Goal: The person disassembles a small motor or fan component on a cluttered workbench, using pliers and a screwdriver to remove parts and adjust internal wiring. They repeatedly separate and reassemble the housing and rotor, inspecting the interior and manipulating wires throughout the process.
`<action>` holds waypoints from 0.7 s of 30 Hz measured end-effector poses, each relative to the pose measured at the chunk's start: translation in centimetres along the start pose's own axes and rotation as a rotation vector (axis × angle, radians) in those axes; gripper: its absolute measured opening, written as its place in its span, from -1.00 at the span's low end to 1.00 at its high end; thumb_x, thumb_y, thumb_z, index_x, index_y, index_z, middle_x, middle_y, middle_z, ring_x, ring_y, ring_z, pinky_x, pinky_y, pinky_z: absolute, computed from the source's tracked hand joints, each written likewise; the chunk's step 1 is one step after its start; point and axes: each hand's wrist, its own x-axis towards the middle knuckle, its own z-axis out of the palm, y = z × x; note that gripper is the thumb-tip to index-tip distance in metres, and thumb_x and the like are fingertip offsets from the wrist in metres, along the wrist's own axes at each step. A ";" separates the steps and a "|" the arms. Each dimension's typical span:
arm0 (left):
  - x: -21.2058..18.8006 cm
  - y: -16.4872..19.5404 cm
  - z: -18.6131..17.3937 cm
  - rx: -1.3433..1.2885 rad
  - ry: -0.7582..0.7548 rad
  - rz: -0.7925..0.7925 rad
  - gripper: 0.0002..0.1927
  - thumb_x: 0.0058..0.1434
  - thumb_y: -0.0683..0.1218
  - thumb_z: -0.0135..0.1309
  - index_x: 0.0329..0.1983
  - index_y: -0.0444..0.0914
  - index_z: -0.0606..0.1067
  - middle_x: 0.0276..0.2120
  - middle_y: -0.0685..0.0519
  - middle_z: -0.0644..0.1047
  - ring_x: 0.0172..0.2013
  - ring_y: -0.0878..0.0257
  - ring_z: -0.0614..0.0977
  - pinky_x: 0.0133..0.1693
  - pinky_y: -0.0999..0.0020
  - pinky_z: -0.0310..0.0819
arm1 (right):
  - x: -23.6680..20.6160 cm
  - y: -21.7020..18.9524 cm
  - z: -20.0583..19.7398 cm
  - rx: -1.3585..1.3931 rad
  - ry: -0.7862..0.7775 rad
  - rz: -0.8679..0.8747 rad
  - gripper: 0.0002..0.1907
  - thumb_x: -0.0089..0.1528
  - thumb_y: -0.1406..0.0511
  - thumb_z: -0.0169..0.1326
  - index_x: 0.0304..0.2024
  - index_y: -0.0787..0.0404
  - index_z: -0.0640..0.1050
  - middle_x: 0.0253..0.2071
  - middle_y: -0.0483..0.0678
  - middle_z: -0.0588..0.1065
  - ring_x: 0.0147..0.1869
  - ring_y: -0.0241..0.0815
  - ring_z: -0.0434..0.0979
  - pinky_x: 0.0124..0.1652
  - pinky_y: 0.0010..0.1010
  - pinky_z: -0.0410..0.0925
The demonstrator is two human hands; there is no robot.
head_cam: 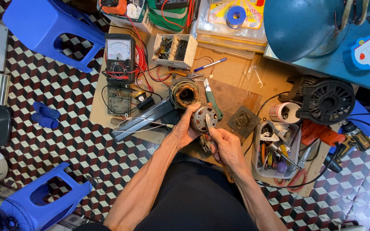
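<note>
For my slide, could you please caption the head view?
Left hand holds a small motor; right hand works it with a thin tool.

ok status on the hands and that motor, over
Left hand gripping small round motor. Right hand holding a slim tool against it. Copper-wound stator just behind on the wooden board, apart from the hands.

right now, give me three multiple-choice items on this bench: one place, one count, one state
1. Where is the analog multimeter relative to the hands?
A. upper left
B. lower right
C. under the stool

2. How many blue plastic stools show?
A. one
B. two
C. four

3. What does the left hand do?
A. rests flat
B. grips the small motor
C. holds a pen

Key: 1 A, it lies on the board upper left; 2 B, one stool top left, another bottom left; 3 B, its fingers wrap the motor while the right hand works a tool on it.
</note>
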 end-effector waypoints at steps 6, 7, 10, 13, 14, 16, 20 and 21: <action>-0.1 -0.5 -0.1 -0.031 0.004 0.032 -0.43 0.24 0.26 0.07 0.15 -0.18 0.51 -0.10 0.10 0.60 -0.09 0.27 0.60 -0.04 0.23 0.52 | -0.1 0.1 -0.2 0.169 -0.082 0.113 -0.68 0.36 0.10 0.00 -0.30 0.21 0.49 -0.70 -0.15 0.36 -0.79 -0.38 0.20 -0.79 -0.56 -0.01; -0.1 -0.7 -0.1 -0.037 0.003 0.044 -0.43 0.25 0.26 0.08 0.16 -0.19 0.51 -0.11 0.09 0.60 -0.10 0.26 0.60 -0.04 0.23 0.52 | -0.1 0.3 -0.2 0.195 -0.088 0.079 -0.69 0.37 0.12 0.00 -0.29 0.22 0.49 -0.67 -0.13 0.39 -0.76 -0.36 0.26 -0.76 -0.56 0.06; 0.3 -1.2 -0.1 -0.061 0.008 0.074 -0.44 0.26 0.24 0.09 0.17 -0.19 0.52 -0.11 0.08 0.60 -0.10 0.26 0.59 -0.03 0.24 0.51 | 0.3 0.9 -0.1 0.273 -0.110 0.016 -0.71 0.39 0.16 -0.02 -0.27 0.26 0.48 -0.61 -0.06 0.47 -0.70 -0.31 0.38 -0.70 -0.52 0.20; 0.6 -1.5 -0.2 -0.084 0.031 0.084 -0.45 0.26 0.22 0.09 0.19 -0.19 0.51 -0.10 0.11 0.60 -0.09 0.28 0.59 -0.01 0.26 0.49 | 0.7 1.4 0.2 0.350 -0.129 0.021 -0.72 0.39 0.18 -0.03 -0.26 0.26 0.46 -0.61 -0.04 0.48 -0.71 -0.28 0.38 -0.71 -0.51 0.21; 0.7 -1.6 -0.2 -0.091 0.036 0.088 -0.45 0.27 0.22 0.09 0.19 -0.19 0.51 -0.09 0.11 0.60 -0.09 0.29 0.59 0.00 0.27 0.49 | 0.7 1.6 0.3 0.364 -0.134 0.012 -0.73 0.40 0.18 -0.03 -0.26 0.26 0.45 -0.61 -0.03 0.48 -0.72 -0.28 0.37 -0.71 -0.51 0.20; 0.7 -1.6 -0.2 -0.100 0.041 0.089 -0.45 0.27 0.22 0.09 0.19 -0.18 0.51 -0.09 0.12 0.60 -0.09 0.29 0.59 0.00 0.27 0.50 | 0.7 1.7 0.4 0.371 -0.131 0.001 -0.72 0.40 0.18 -0.04 -0.25 0.26 0.46 -0.61 -0.03 0.47 -0.72 -0.28 0.37 -0.72 -0.51 0.19; 0.5 -1.6 0.0 -0.104 0.033 0.082 -0.45 0.26 0.23 0.08 0.19 -0.15 0.51 -0.12 0.12 0.59 -0.13 0.29 0.59 -0.10 0.25 0.50 | 0.6 1.5 0.5 0.368 -0.099 0.007 -0.72 0.39 0.17 -0.05 -0.23 0.27 0.47 -0.62 -0.03 0.46 -0.72 -0.28 0.36 -0.73 -0.51 0.18; 0.5 -1.6 0.0 -0.103 0.028 0.083 -0.45 0.26 0.23 0.08 0.19 -0.15 0.51 -0.13 0.12 0.59 -0.14 0.29 0.59 -0.13 0.25 0.50 | 0.6 1.5 0.5 0.372 -0.090 0.010 -0.72 0.39 0.18 -0.05 -0.23 0.27 0.47 -0.62 -0.03 0.46 -0.72 -0.28 0.36 -0.74 -0.51 0.17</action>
